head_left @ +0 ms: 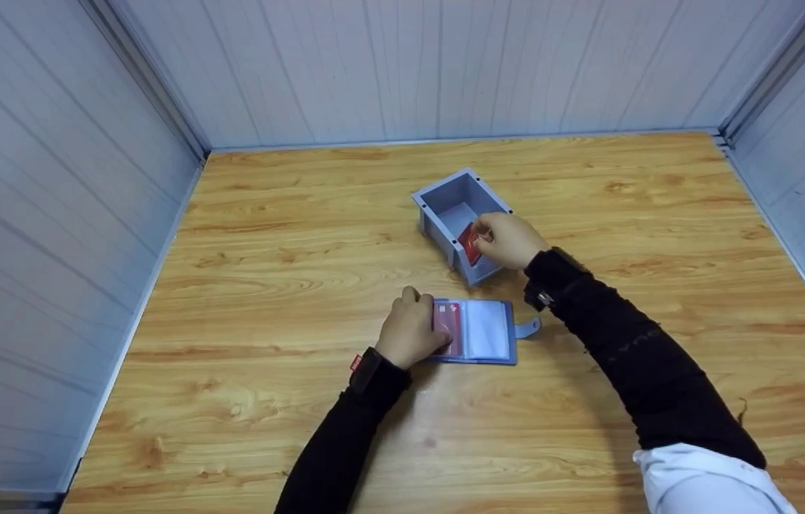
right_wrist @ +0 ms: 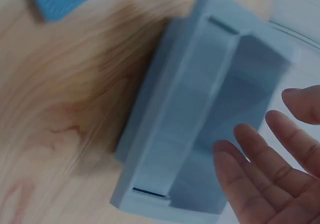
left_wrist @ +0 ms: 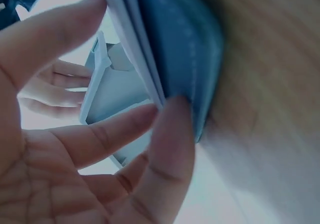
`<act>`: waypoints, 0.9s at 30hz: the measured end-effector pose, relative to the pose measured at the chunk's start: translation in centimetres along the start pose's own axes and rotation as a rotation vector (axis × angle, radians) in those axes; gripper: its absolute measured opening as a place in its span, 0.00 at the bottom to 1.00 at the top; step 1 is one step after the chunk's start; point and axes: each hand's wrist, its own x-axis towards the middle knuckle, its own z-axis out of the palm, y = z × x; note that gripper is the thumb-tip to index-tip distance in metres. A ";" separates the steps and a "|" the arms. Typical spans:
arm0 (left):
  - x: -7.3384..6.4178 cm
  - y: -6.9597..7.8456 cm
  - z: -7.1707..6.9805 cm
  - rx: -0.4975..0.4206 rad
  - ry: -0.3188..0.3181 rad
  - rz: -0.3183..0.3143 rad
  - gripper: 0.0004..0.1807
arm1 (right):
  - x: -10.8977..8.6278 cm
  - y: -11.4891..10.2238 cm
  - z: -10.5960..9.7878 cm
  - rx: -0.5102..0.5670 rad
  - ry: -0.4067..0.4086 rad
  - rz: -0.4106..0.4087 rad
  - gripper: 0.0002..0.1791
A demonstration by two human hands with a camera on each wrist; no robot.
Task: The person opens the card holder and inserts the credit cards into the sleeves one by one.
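A blue card holder [head_left: 488, 328] lies spread on the table, a red card [head_left: 449, 325] in its left clear sleeve and its snap strap sticking out to the right. My left hand [head_left: 409, 328] grips its left side; in the left wrist view the fingers hold the edge of the cover and sleeves [left_wrist: 170, 44]. Over the near right part of a grey bin [head_left: 438, 221] is my right hand [head_left: 513, 239]. Another red card [head_left: 469, 244] shows in the bin beside the fingertips. In the right wrist view, the right fingers [right_wrist: 270, 169] are apart from the thumb with no card visible between them.
The wood-grain table [head_left: 288, 235] is bounded by a pale panel wall [head_left: 402, 71] at the back and walls at the left and right. The bin stands at an angle just beyond the card holder.
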 end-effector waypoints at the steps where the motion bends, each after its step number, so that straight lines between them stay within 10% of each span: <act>1: -0.1 0.0 0.0 0.006 -0.008 0.004 0.30 | 0.4 0.1 0.3 -0.023 -0.003 -0.002 0.17; 27: -0.1 0.0 0.1 0.082 -0.029 0.020 0.32 | 5.5 3.1 3.6 -0.236 -0.105 -0.093 0.19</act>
